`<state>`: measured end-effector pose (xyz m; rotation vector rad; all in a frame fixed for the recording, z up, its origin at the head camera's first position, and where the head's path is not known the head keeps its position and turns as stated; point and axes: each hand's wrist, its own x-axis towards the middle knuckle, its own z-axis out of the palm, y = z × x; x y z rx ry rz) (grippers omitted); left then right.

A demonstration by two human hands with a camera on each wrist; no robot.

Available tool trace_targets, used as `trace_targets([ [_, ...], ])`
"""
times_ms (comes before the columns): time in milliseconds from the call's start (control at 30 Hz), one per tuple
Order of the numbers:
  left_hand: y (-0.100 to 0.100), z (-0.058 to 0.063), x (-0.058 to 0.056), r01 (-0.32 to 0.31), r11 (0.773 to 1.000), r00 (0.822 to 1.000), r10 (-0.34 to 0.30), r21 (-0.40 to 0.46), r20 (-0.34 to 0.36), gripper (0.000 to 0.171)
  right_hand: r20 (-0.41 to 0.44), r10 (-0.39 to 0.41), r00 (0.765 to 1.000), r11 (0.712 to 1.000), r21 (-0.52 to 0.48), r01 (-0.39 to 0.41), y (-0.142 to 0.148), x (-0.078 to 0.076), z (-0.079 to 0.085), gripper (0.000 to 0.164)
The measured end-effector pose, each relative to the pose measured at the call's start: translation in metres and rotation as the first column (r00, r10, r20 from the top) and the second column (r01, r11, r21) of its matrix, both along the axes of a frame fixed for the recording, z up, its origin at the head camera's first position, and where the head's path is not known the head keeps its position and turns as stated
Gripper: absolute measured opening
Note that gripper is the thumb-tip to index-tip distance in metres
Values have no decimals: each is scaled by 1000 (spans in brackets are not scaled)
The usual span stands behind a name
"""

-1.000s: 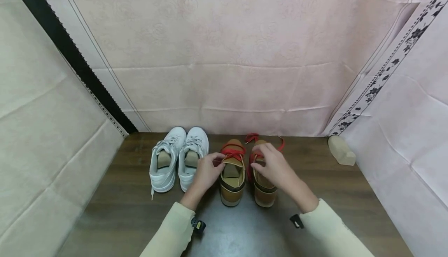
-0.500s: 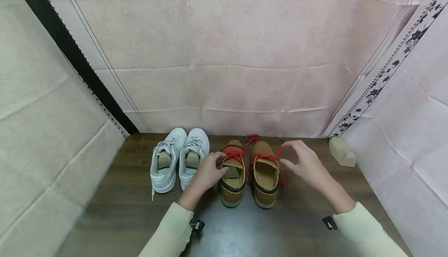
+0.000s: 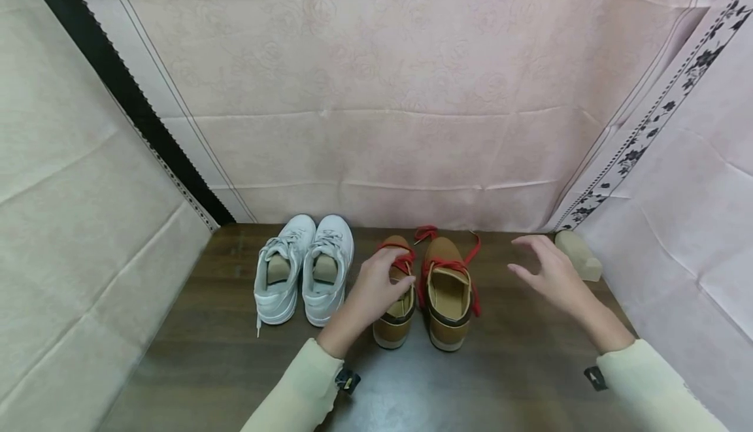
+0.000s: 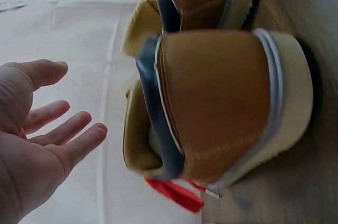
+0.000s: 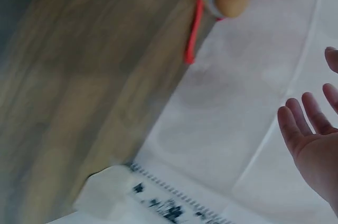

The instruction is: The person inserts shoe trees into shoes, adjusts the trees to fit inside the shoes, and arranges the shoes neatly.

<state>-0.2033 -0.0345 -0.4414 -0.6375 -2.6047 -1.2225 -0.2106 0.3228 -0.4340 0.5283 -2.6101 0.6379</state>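
My left hand [image 3: 374,289] is over the left brown shoe [image 3: 393,332], fingers loosely bent and thumb apart. It covers much of that shoe's opening and red lace. In the left wrist view the hand [image 4: 37,129] stands clear of the shoe's heel [image 4: 216,97], gripping nothing. The right brown shoe [image 3: 450,332] sits beside it, its red lace [image 3: 474,249] trailing loose. Farther right, my right hand [image 3: 550,272] hovers with spread fingers and holds nothing. Closest to it is a beige block [image 3: 578,257] with a rounded end, against the right wall; the right wrist view shows this block [image 5: 105,192] blurred.
A pair of white sneakers stands to the left, the left sneaker [image 3: 276,301] and right sneaker [image 3: 322,304], each with a beige insert inside. Pale cloth walls [image 3: 382,151] enclose the wooden floor [image 3: 235,366] at the back and both sides.
My right hand has let go of the right brown shoe's lace area and moved right toward the beige block. My left hand has shifted rightward from the left brown shoe's side to above it.
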Motion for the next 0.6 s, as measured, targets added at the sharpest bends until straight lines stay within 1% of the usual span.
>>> trace_targets([
  [100, 10, 3, 2, 12, 1000, 1000, -12, -5, 21, 46, -2, -37, 999, 999, -24, 37, 15, -2, -9, 44],
  [200, 20, 5, 3, 30, 999, 996, -32, 24, 78, 46, 18, -74, 997, 996, -55, 75, 30, -5, -21, 43],
  [333, 33, 6, 1, 38, 998, 988, -46, 59, 149, 46, 83, -125, 989, 984, -113, 134, 49, -9, -35, 44],
  [400, 38, 6, 0, 31, 997, 987, -41, 67, 158, 45, 109, -152, 982, 976, -138, 167, 57, -11, -40, 45],
  [500, 44, 5, -3, 15, 995, 986, -30, 95, 162, 43, 102, -210, 972, 964, -142, 223, 68, -15, -47, 46],
  [600, 49, 3, -8, 7, 994, 985, -26, 113, 172, 43, 36, -261, 965, 953, -151, 263, 79, -20, -55, 48],
])
